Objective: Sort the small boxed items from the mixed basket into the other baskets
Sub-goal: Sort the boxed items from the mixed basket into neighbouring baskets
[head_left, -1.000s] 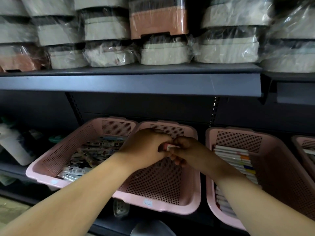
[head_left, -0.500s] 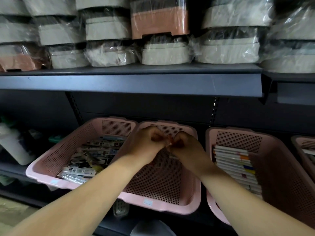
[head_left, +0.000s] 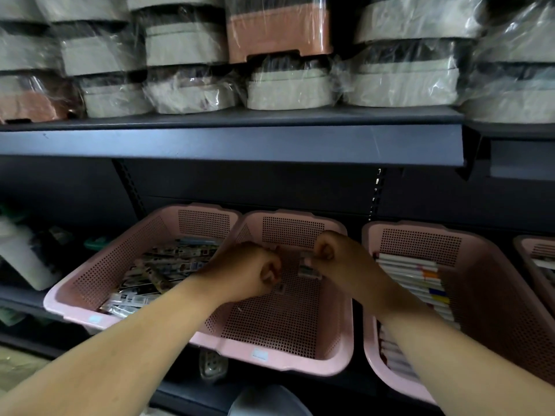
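Observation:
Three pink perforated baskets stand side by side on the lower shelf. The left basket holds a jumble of small boxed items. The middle basket is almost bare, with one tiny item on its floor. The right basket holds neat rows of white boxes with coloured ends. Both hands hover over the back of the middle basket. My right hand pinches a small box at its fingertips. My left hand is curled into a fist a little apart from it; anything inside the fist is hidden.
A dark shelf edge juts out above the baskets, loaded with plastic-wrapped grey and pink tubs. A fourth pink basket shows at the far right. A white container and clutter sit left of the baskets.
My two hands, which were pressed together around one small item, have drawn slightly apart. The small box now shows below my right fingertips.

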{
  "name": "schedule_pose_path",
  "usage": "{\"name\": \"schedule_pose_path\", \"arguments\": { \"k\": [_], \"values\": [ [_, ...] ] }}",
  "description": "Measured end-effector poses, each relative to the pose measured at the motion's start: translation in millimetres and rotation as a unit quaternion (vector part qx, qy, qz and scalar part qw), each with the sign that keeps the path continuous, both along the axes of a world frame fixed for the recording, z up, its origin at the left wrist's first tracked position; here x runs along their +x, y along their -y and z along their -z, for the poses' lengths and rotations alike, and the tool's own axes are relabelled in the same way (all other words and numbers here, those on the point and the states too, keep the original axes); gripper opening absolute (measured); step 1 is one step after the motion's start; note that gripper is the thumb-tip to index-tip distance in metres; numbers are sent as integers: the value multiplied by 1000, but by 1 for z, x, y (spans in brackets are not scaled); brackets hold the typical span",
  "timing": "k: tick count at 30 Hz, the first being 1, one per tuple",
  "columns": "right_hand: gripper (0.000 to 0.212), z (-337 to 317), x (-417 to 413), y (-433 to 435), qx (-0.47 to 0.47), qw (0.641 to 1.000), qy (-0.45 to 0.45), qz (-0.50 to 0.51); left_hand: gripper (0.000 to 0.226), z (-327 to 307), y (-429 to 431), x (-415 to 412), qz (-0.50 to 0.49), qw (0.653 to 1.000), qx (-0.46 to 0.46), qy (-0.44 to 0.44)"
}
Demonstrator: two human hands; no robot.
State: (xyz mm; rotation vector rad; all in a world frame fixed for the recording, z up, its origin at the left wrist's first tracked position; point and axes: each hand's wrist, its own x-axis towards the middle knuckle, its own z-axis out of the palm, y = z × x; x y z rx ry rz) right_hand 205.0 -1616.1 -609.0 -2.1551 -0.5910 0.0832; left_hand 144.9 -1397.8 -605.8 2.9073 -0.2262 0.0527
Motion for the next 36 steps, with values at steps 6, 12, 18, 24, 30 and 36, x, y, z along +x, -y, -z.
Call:
{"name": "schedule_pose_path", "arguments": {
  "k": [6,12,18,24,30,36],
  "values": [
    [14,7,8,15,-48,999,9,21,16,20,-9,-1,48,986,138,-74],
    [15,11,11,17,-57,998,-3,20,13,33,-17,2,20,993,107,-41],
    [15,14,12,17,-48,999,-9,20,21,40,-19,3,11,997,77,-26],
    [13,15,12,18,-52,998,-9,22,22,44,-19,6,15,998,61,-9],
    [13,15,13,19,-49,999,-17,17,22,47,-20,6,19,998,64,7],
    [12,10,12,22,-38,999,-16,6,16,37,-16,4,16,998,69,1]
  ]
}}
